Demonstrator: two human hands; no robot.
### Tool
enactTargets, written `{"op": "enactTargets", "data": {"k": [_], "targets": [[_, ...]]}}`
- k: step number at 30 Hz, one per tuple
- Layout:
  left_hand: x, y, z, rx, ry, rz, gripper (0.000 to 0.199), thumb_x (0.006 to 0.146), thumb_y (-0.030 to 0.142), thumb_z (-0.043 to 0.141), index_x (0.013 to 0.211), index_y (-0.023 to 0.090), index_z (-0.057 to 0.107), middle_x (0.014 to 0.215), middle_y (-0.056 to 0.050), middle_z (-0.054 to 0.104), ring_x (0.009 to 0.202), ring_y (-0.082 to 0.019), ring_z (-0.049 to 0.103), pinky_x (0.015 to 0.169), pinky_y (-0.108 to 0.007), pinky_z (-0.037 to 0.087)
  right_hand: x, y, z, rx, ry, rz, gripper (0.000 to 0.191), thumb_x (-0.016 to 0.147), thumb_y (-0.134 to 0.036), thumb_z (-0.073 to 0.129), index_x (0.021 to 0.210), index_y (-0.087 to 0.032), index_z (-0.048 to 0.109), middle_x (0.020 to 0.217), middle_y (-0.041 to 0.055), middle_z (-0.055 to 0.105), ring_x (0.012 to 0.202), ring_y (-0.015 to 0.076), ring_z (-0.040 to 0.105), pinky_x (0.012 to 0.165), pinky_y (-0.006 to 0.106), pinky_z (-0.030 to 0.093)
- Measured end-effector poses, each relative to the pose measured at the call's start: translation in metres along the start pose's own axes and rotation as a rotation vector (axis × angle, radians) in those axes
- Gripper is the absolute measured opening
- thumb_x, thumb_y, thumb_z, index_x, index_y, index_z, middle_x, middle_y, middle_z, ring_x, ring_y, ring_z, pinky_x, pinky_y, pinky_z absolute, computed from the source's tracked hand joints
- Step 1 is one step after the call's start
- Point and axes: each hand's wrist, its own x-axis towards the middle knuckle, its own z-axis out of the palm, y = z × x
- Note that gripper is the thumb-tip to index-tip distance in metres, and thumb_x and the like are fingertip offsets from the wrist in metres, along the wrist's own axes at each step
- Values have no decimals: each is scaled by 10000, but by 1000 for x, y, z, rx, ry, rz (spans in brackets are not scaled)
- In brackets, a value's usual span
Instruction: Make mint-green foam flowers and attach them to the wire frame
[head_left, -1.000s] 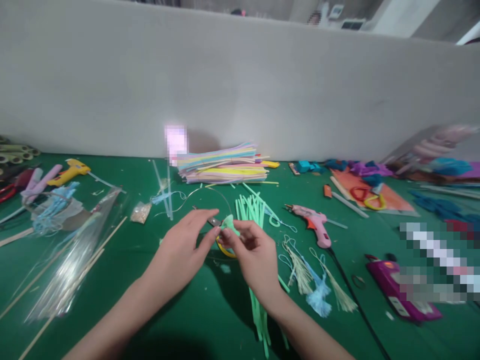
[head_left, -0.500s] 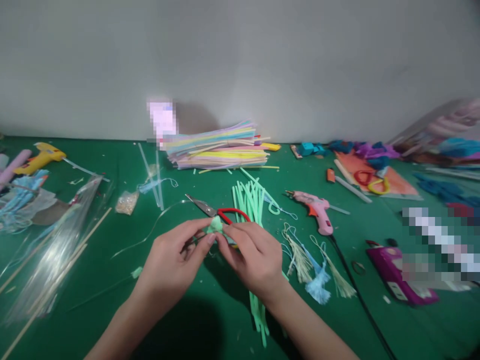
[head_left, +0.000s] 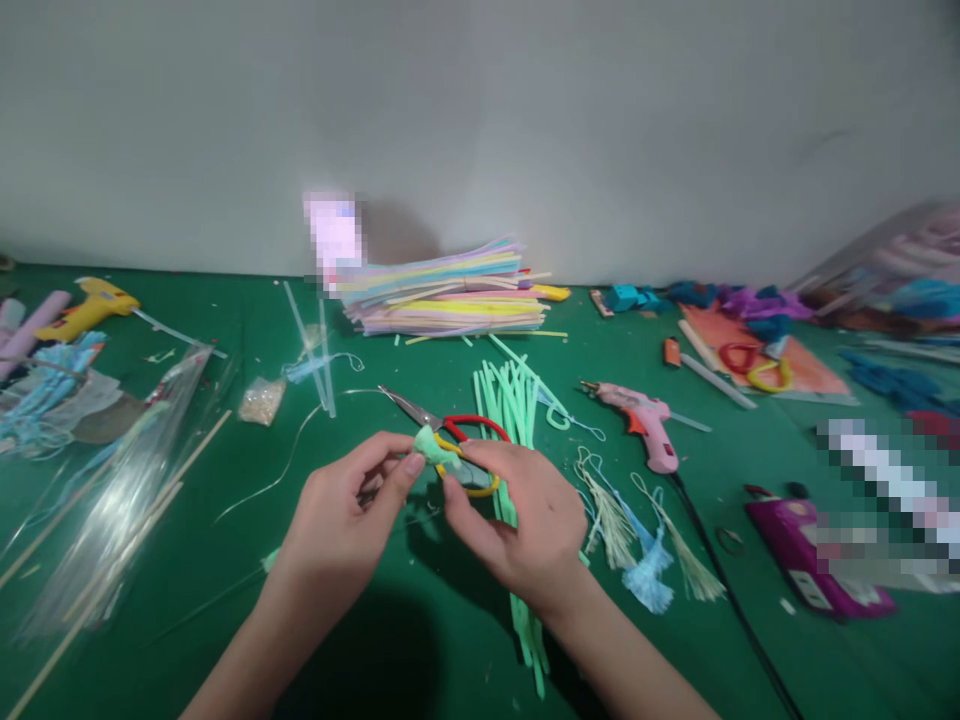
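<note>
Left hand (head_left: 352,510) pinches green piece (head_left: 432,446), thumb against fingers. Right hand (head_left: 517,508) loosely curled beside it, thumb and forefinger parted. Scissors (head_left: 411,409) on far side; glue gun (head_left: 651,425) right.

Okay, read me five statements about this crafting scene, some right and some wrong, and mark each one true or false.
1. The left hand pinches a small green piece. True.
2. The scissors beside the green piece have two blue handles. False: one handle is red and the other yellow.
3. The yellow glue gun lies to the left of the pink glue gun. True.
4. The pink glue gun rests on the orange sheet. False: it lies directly on the green tabletop.
5. The bundle of pastel strips lies near the wall, beyond the loose green strips. True.
</note>
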Motion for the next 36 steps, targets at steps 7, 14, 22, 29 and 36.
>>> {"op": "enactTargets", "data": {"k": [7,14,22,29,36], "targets": [[-6,-5,-1,-1,-26,18,240,895,413,606,923,197,707,610,32,641,525,-106,562,503,-172,439,0,-1,0,71,-68,-12,180,839,-141,753,987,-178,657,905,66,760,850,184,712,780,323,595],[-5,-3,-4,-57,-132,-43,252,905,396,580,867,181,706,507,47,584,438,-83,460,418,-173,333,0,4,-1,74,-142,-63,183,816,-134,770,961,-148,660,918,69,760,863,184,707,825,329,593],[-4,-3,-4,-136,-203,-168,295,886,448,580,782,179,643,474,63,491,418,-80,428,397,-169,302,-3,4,1,-76,-106,-151,134,839,-182,737,939,-157,653,853,57,760,821,181,715,778,320,595],[-3,-1,-5,-151,-256,-190,341,911,454,540,701,188,576,442,77,455,394,-70,370,399,-170,287,0,5,-6,45,-238,-100,112,869,-194,702,954,-172,632,877,65,736,842,178,694,799,334,592],[-2,-2,-1,-130,-261,-217,343,910,472,529,716,194,583,448,86,442,400,-70,352,399,-167,273,2,0,-7,-64,-172,-159,93,834,-171,725,875,-155,643,807,66,746,770,197,712,719,336,581]]}}
